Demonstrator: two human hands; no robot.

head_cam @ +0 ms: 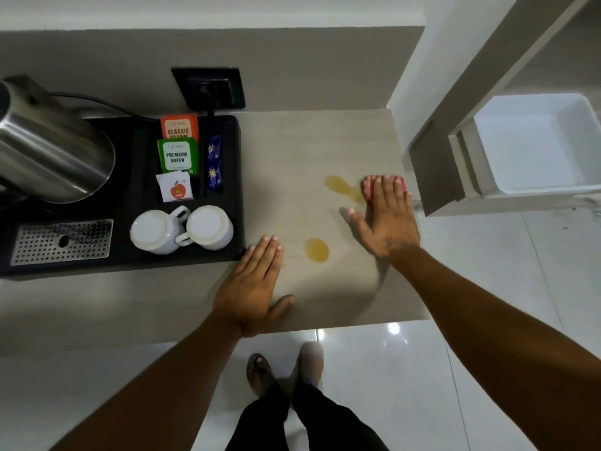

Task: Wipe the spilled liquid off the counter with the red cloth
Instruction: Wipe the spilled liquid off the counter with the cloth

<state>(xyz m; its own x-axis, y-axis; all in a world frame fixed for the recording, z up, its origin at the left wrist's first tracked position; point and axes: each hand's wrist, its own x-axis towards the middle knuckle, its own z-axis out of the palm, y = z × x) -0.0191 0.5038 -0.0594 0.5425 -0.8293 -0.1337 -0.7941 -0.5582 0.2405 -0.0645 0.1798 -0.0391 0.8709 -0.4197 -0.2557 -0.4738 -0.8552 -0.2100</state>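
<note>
Two yellow patches of spilled liquid lie on the beige counter (302,151): a long one (344,187) toward the right edge and a round one (317,250) nearer the front. My right hand (385,218) lies flat, fingers spread, pressing down on the red cloth (368,188). Only the cloth's far edge shows past my fingertips, and it touches the right end of the long patch. My left hand (252,286) rests flat on the counter, left of the round patch, holding nothing.
A black tray (234,203) to the left holds a steel kettle (48,148), tea sachets (178,154) and two upturned white cups (182,228). A wall socket (209,87) sits behind. A white wall panel and an open white drawer (536,141) stand right of the counter.
</note>
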